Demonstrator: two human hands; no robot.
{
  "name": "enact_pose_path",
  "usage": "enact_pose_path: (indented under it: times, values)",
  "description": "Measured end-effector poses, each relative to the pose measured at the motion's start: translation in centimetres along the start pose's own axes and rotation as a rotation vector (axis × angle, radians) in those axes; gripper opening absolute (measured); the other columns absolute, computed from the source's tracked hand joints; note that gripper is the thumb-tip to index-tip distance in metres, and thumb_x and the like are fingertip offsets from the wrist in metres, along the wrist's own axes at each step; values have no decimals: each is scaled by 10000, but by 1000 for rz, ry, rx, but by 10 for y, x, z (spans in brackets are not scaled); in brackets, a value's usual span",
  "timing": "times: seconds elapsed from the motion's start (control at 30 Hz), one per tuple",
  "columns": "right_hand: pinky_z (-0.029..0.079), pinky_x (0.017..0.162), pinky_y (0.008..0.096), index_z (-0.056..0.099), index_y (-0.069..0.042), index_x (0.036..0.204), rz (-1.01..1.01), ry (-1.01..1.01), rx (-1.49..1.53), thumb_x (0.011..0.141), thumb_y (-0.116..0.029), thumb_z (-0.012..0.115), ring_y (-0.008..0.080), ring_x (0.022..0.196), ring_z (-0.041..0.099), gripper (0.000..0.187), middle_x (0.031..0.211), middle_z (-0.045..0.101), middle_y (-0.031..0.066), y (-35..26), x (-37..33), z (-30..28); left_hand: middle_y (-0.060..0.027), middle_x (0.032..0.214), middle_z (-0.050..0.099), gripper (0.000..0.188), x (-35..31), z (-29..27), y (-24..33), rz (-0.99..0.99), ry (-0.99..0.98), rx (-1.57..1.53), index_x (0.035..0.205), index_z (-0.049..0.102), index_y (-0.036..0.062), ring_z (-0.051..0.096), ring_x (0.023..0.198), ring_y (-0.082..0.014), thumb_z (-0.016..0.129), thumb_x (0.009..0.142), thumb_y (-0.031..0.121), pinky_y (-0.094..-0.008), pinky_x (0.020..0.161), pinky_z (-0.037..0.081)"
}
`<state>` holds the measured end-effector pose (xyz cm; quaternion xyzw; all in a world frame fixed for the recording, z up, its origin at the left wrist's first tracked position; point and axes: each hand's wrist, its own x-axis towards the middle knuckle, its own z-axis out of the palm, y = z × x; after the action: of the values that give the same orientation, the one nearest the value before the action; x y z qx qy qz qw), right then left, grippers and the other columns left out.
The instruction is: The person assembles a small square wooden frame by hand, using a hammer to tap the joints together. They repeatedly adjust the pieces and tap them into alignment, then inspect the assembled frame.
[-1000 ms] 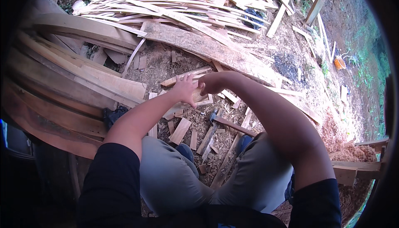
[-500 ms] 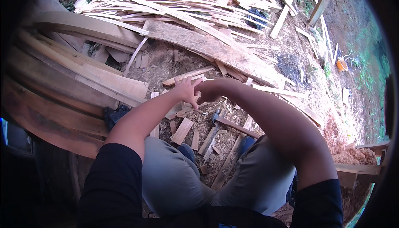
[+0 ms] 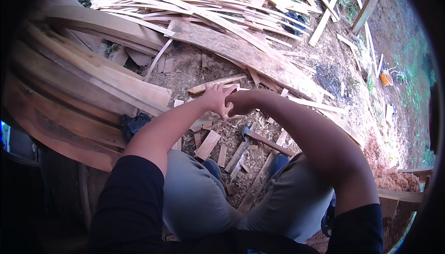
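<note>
A hammer (image 3: pixel 270 143) lies on the chip-strewn ground, and we have our hands close together beyond its head, to its left. Our left hand (image 3: pixel 218 100) has its fingers spread apart; our right hand (image 3: pixel 240 101) curls inward just beside it, its fingertips mostly hidden. From this angle we can't fairly tell whether either has hold of any wood. A wooden strip (image 3: pixel 206 86) lies just past our left hand, beyond and left of the hammer. A small block (image 3: pixel 208 144) lies left of the hammer, a wide plank (image 3: pixel 232 48) well beyond it, and curved boards (image 3: pixel 92 80) far to its left.
</note>
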<state>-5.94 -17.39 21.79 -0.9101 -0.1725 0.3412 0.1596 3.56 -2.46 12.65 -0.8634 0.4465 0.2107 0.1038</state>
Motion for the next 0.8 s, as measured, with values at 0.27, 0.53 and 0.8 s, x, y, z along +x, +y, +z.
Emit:
enact_pose_path:
  times: [0.27,0.53,0.8]
  values:
    - [291,1193,647,-76,-192,1654,221,347,-483,499,-657,956,483,1526,232,1618,1641,181,348,52,-5,6,-279,1577,257,1559,21,-10,4,210,264,-156,1610,74,99,258,1475,-470,975,440,601,-750,1146,252]
    - [221,1192,676,-41,-240,1657,-12,476,-162,457,-624,976,467,1473,302,1619,1544,343,279,101,25,28,-294,1581,235,1542,35,-18,18,219,194,-111,1560,114,-60,228,1483,-472,937,466,651,-707,1180,243]
    - [373,1104,606,51,-172,1658,56,845,-192,540,-708,902,496,1328,439,1504,1448,397,299,176,47,13,-238,1534,255,1106,58,-20,7,77,678,-16,1475,260,63,262,1459,-445,893,662,468,-631,1183,292]
